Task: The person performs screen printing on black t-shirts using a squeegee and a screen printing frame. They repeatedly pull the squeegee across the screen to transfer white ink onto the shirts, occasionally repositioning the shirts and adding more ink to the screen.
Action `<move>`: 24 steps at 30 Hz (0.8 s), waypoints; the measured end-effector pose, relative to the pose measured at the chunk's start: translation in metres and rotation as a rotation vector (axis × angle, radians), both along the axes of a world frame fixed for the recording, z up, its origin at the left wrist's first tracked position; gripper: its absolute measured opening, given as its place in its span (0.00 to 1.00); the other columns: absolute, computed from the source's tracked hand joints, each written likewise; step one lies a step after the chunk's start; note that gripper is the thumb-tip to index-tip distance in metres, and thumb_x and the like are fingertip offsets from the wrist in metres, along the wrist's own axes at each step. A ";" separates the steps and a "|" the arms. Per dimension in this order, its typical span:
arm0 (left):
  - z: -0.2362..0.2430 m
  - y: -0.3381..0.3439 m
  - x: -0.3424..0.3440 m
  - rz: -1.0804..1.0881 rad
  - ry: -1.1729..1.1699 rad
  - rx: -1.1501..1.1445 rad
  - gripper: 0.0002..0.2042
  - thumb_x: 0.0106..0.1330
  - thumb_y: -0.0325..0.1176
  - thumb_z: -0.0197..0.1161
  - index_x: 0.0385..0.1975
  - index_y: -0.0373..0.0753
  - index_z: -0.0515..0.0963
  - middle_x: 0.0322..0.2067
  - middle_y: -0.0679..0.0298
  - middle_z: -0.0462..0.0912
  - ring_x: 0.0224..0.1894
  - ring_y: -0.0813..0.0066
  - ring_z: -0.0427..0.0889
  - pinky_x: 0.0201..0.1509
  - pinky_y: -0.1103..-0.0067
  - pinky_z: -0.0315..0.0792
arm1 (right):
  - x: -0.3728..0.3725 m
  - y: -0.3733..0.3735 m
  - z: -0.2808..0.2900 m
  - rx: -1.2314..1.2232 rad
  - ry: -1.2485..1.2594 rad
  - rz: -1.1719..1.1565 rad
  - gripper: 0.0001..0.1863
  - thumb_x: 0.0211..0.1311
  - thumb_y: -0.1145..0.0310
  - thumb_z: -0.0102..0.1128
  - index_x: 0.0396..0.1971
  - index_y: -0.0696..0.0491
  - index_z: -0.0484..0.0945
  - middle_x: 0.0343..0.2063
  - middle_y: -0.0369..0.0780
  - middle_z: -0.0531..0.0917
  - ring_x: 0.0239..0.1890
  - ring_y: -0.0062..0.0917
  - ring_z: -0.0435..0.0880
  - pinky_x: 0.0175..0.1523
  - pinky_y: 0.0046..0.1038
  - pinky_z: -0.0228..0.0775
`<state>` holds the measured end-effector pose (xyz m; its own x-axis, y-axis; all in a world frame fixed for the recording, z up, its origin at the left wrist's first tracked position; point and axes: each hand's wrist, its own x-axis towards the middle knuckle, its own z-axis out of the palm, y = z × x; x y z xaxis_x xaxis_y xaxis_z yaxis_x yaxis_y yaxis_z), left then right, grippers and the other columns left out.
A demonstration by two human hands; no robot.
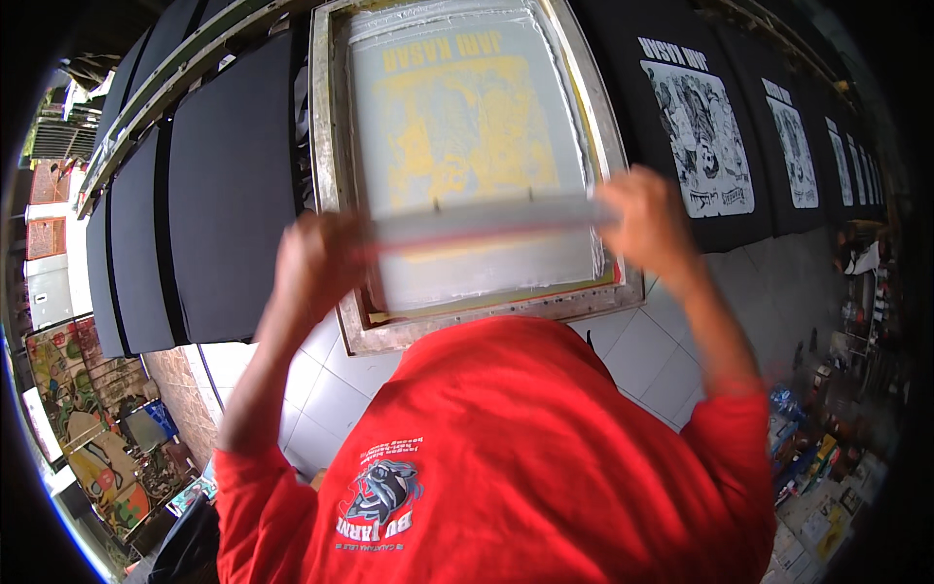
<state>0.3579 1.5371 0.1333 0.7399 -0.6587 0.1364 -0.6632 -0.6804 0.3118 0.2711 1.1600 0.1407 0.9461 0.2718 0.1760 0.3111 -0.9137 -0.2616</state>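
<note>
Both my hands grip a long squeegee (491, 219), one at each end, across a screen printing frame (611, 156). My left hand (319, 258) is closed round its left end, my right hand (650, 219) round its right end. The squeegee is smeared by motion and has a reddish strip along its near side. Beneath it the mesh (467, 92) shows a yellow stencil of lettering and a picture, with white ink along the edges. Whether the blade touches the mesh I cannot tell. The wooden frame lies over a dark panel, mostly hidden below.
Plain black shirt panels (233, 185) stretch in a row to the left. On the right, black panels bear white prints (700, 136). Metal rails (165, 92) run behind the row. Pale floor tiles (326, 389) lie below; assorted clutter (812, 457) sits at lower right.
</note>
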 end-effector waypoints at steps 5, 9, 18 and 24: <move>-0.051 0.015 -0.113 0.068 0.088 -0.078 0.11 0.46 0.23 0.64 0.32 0.40 0.80 0.31 0.63 0.82 0.39 0.61 0.82 0.40 0.70 0.78 | -0.102 0.027 -0.052 0.073 0.075 -0.099 0.13 0.40 0.78 0.62 0.32 0.51 0.81 0.33 0.36 0.84 0.36 0.29 0.82 0.40 0.31 0.77; -0.065 0.008 -0.113 0.089 0.011 -0.081 0.14 0.44 0.23 0.66 0.33 0.38 0.80 0.33 0.62 0.83 0.39 0.61 0.82 0.41 0.71 0.78 | -0.096 0.031 -0.081 0.076 -0.077 -0.107 0.14 0.41 0.78 0.62 0.32 0.52 0.81 0.33 0.35 0.83 0.36 0.29 0.81 0.40 0.29 0.76; -0.073 -0.009 -0.006 0.013 -0.074 -0.026 0.16 0.41 0.22 0.65 0.35 0.39 0.81 0.35 0.63 0.84 0.38 0.65 0.83 0.42 0.74 0.79 | 0.012 -0.001 -0.084 0.017 -0.058 -0.025 0.18 0.37 0.76 0.65 0.35 0.52 0.82 0.33 0.36 0.83 0.35 0.30 0.81 0.40 0.29 0.77; -0.086 -0.030 0.081 0.030 -0.186 -0.014 0.16 0.44 0.26 0.67 0.37 0.38 0.80 0.34 0.62 0.83 0.37 0.62 0.83 0.43 0.71 0.78 | 0.110 -0.026 -0.101 -0.035 -0.179 0.018 0.21 0.32 0.77 0.67 0.35 0.53 0.81 0.34 0.38 0.84 0.34 0.34 0.82 0.39 0.30 0.77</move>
